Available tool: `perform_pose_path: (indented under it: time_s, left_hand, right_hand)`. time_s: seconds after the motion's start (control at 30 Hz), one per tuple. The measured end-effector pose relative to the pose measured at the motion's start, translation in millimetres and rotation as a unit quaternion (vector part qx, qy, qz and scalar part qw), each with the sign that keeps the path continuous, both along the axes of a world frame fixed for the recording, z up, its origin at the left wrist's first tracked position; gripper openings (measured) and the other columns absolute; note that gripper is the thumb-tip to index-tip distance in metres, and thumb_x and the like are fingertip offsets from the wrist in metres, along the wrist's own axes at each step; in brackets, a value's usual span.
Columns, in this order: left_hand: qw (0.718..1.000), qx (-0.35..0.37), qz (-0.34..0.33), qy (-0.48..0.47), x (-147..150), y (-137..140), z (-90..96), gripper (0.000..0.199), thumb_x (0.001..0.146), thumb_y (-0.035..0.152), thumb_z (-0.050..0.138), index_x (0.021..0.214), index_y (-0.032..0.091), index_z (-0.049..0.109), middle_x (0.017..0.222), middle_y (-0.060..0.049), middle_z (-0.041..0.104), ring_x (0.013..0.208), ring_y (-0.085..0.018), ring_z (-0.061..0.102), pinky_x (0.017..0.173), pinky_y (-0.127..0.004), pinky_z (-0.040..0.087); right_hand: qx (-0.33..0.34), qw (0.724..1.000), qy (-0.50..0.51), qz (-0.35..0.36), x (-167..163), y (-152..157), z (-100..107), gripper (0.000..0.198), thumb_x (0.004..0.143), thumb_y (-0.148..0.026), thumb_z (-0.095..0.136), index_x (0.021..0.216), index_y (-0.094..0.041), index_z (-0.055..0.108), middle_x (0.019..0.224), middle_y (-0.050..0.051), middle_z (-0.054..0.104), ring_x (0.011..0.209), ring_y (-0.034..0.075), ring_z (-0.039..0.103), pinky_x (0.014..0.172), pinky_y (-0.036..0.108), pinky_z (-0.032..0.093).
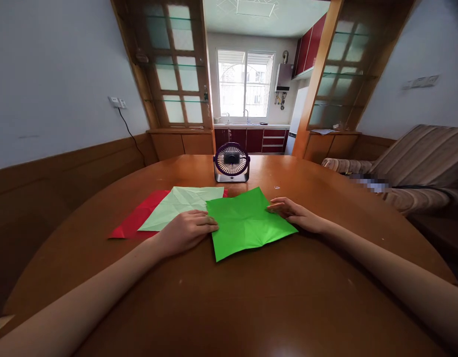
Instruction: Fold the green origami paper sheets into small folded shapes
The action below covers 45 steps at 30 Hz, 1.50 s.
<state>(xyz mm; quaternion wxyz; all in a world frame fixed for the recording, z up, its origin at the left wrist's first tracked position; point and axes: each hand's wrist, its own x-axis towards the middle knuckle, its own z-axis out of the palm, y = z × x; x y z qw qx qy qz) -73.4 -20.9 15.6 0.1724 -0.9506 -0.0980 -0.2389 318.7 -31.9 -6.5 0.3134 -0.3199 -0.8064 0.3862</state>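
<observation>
The left hand, its grip unclear, is touching the green sheet lying on the table; the right hand, thumb and fingers apart, is resting opposite. Beyond, the fan is standing near: switched on, it could lift the sheet.

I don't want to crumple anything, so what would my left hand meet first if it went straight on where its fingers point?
The bright green sheet: your left hand has its fingertips at the near-left edge. Whether they'd go over or under is unclear.
</observation>
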Motion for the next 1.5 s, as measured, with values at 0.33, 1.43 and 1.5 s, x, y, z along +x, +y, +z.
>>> perform_pose_path:
  time_s: [0.33, 1.43, 1.5]
  left_hand:
    - [1.000, -0.019, 0.003, 0.005, 3, -5, 3.4, 0.025, 0.094, 0.015, 0.047, 0.106, 0.019, 0.068, 0.103, -0.003, 0.074, 0.090, -0.018, 0.070, 0.089, -0.037, 0.054]
    - [0.997, 0.032, 0.039, 0.066, 17, -15, 2.4, 0.028, 0.099, 0.023, 0.039, 0.112, 0.019, 0.064, 0.084, -0.005, 0.071, 0.069, -0.016, 0.062, 0.065, -0.030, 0.046]
    - [0.996, 0.057, 0.045, 0.043, 23, -18, 1.3, 0.027, 0.099, 0.022, 0.040, 0.108, 0.017, 0.066, 0.073, -0.003, 0.068, 0.062, -0.015, 0.060, 0.062, -0.030, 0.044]
  right_hand:
    - [0.017, 1.000, -0.022, -0.006, -1, -3, 3, 0.033, 0.093, -0.029, 0.053, 0.125, -0.021, 0.055, 0.131, 0.011, 0.057, 0.123, 0.022, 0.054, 0.107, 0.047, 0.041]
    - [0.281, 0.951, -0.104, -0.069, -37, -33, 22, 0.035, 0.095, -0.023, 0.044, 0.125, -0.028, 0.060, 0.123, 0.007, 0.064, 0.116, 0.023, 0.057, 0.100, 0.047, 0.046]
    - [0.282, 0.949, -0.141, -0.016, -50, -42, 23, 0.044, 0.094, -0.022, 0.046, 0.138, -0.026, 0.049, 0.134, 0.009, 0.057, 0.123, 0.024, 0.052, 0.103, 0.046, 0.044]
